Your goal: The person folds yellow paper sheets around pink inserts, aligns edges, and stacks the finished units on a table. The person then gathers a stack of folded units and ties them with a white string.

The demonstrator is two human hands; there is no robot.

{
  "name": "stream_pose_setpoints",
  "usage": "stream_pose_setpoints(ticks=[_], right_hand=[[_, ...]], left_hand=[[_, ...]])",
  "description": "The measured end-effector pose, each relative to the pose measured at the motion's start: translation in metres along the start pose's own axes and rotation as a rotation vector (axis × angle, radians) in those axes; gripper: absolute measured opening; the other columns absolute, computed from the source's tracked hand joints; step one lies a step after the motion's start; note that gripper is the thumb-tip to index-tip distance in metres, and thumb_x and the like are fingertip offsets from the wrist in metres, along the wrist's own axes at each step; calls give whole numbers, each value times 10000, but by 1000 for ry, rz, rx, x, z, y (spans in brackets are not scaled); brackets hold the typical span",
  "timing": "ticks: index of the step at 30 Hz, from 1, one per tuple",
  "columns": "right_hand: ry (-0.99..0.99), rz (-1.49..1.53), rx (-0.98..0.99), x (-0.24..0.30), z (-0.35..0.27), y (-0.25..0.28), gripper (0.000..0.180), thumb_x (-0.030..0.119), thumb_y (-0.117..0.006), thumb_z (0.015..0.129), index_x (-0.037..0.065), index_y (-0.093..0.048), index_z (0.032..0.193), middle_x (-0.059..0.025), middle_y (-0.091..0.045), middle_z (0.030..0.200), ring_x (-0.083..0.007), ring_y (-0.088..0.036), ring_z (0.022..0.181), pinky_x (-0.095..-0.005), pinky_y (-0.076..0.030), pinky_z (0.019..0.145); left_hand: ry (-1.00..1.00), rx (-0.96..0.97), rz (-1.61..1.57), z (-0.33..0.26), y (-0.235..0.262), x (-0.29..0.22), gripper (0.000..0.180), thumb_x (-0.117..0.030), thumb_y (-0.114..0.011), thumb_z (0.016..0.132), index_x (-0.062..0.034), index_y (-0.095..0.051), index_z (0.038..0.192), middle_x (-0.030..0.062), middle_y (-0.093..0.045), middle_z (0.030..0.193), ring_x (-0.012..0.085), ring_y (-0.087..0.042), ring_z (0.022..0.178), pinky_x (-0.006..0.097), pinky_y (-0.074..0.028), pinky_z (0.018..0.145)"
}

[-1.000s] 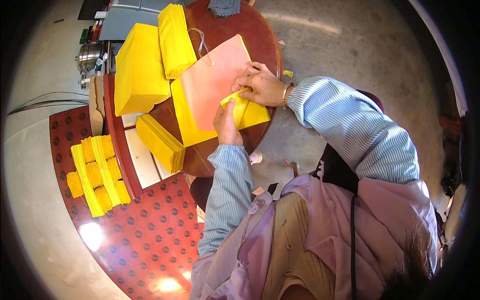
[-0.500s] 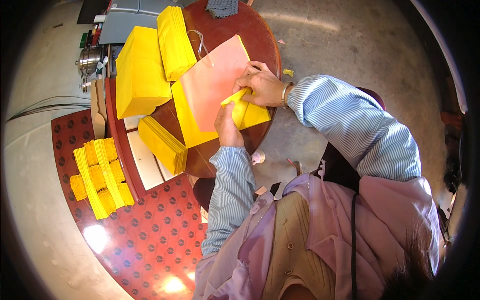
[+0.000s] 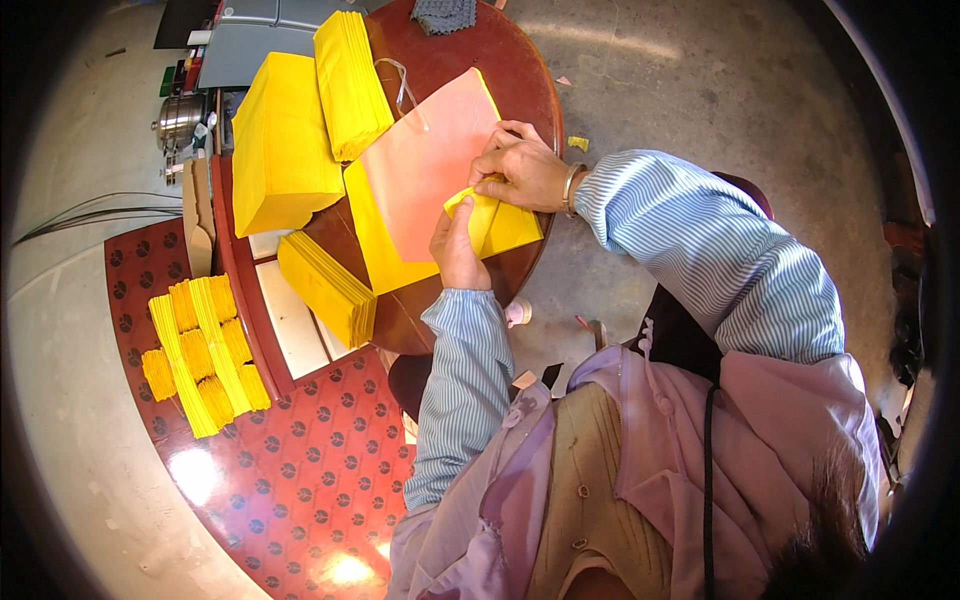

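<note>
Between my hands, above the round table's near right part, is a small piece of folded yellow paper (image 3: 482, 218). My left hand (image 3: 460, 250) pinches its left edge, thumb on top. My right hand (image 3: 522, 172) is closed on its upper edge, with the fingertips pressed together and partly hidden. Under both hands lies a larger yellow sheet (image 3: 395, 277), and a pink sheet (image 3: 425, 160) covers much of it.
On the round red-brown table (image 3: 530, 75) stand a tall yellow paper stack (image 3: 285, 145), a folded yellow bundle (image 3: 352, 85) and a grey cloth (image 3: 444, 15). Another yellow bundle (image 3: 328, 290) sits at its left edge. Crossed yellow bundles (image 3: 205, 350) lie on the red patterned surface.
My right fingers have shifted slightly along the upper edge of the small yellow paper, and it lies a little flatter. My left hand keeps nearly the same place.
</note>
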State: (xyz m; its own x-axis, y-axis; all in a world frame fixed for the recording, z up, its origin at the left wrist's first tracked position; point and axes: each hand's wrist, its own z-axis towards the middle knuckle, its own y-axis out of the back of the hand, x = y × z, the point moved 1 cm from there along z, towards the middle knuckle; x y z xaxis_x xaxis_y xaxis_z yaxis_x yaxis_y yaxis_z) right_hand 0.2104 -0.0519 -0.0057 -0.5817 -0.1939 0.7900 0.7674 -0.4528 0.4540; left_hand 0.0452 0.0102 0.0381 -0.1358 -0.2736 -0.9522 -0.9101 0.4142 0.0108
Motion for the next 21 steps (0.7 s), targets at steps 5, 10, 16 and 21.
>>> stream_pose_setpoints(ticks=[5,10,16,21], right_hand=[[13,-14,-34,2,0,1,222,341,-766,874,168,-763,1014,-24,-733,952,-220,-600,1140,-488,-267,1196],[-27,-17,-24,-3,2,-1,196,333,-762,873,173,-767,986,-7,-735,952,-208,-613,1116,-478,-282,1179],[-28,-8,-7,-7,4,-1,154,308,-707,929,174,-776,959,8,-743,969,-199,-616,1103,-472,-285,1163],[-5,-54,28,-7,1,4,155,276,-759,922,156,-787,1016,25,-735,987,-182,-612,1094,-455,-282,1175]], left_hand=[[-23,-8,14,-1,-1,0,316,-189,-686,1032,37,-674,1253,96,-699,1211,198,-684,1091,342,-540,975],[-13,-8,0,1,1,2,319,-206,-674,1048,37,-677,1255,97,-702,1203,190,-686,1079,326,-546,956],[-32,-8,10,0,1,2,320,-213,-679,1048,44,-684,1239,98,-706,1192,185,-682,1082,320,-540,962],[-15,-1,-9,-2,1,1,337,-208,-693,1040,56,-685,1248,99,-705,1206,184,-670,1095,318,-526,982]])
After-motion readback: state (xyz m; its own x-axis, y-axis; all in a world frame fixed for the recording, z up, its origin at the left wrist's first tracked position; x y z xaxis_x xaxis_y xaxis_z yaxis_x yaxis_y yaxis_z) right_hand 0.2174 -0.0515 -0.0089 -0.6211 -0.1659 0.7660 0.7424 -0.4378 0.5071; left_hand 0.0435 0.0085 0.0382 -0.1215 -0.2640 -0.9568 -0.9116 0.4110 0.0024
